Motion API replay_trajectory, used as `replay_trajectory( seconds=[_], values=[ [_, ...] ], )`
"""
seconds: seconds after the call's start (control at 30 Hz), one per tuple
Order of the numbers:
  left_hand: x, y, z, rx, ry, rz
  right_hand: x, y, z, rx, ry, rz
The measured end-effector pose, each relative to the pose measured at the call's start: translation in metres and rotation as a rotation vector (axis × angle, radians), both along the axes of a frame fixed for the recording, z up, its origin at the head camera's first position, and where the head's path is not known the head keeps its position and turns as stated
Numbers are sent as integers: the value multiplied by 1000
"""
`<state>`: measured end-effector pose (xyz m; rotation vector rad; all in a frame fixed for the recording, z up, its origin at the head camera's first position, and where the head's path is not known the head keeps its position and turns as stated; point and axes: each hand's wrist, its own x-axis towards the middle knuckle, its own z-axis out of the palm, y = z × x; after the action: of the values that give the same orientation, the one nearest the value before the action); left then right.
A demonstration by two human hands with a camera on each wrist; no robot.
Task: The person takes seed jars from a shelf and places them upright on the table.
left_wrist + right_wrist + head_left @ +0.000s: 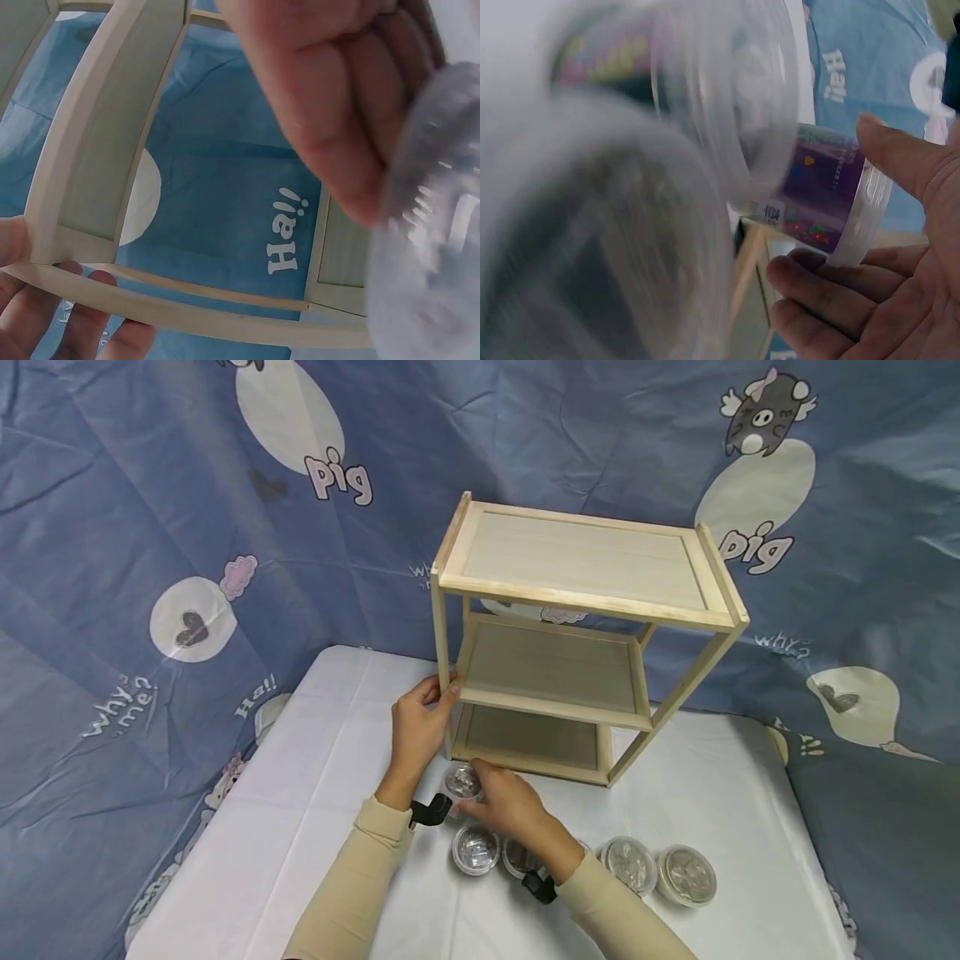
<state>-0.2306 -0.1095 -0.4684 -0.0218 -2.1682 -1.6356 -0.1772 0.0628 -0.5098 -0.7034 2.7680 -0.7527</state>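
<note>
A three-tier wooden shelf stands on the white-covered table. My left hand grips its front left post beside the middle tier; in the left wrist view the thumb lies on one side of the wood and the fingers on the other. Just in front of the bottom tier, my right hand holds a small clear plastic jar with a lid. The right wrist view shows that jar's purple label, with the thumb at the lid's rim and fingers underneath.
Several more lidded clear jars stand in a row nearer me, among them a small jar, a wider jar and the rightmost jar. My right forearm partly covers the row. A blue printed cloth hangs behind the table.
</note>
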Motion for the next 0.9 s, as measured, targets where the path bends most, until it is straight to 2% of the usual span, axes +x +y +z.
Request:
replay_trajectory(
  seconds=[0.17,0.33,0.6,0.8,0.9],
  values=[
    [1,0,0,4,0,-8,13,-9,-6,7,-19,39],
    [1,0,2,11,7,-14,26,-15,-13,4,18,107],
    [0,-2,2,-2,-11,-13,45,-28,-27,-15,137,166],
    [0,-2,3,4,-18,-14,50,-31,-35,38,290,232],
    [0,-1,2,4,-17,-13,51,-30,-38,61,317,248]
  ],
)
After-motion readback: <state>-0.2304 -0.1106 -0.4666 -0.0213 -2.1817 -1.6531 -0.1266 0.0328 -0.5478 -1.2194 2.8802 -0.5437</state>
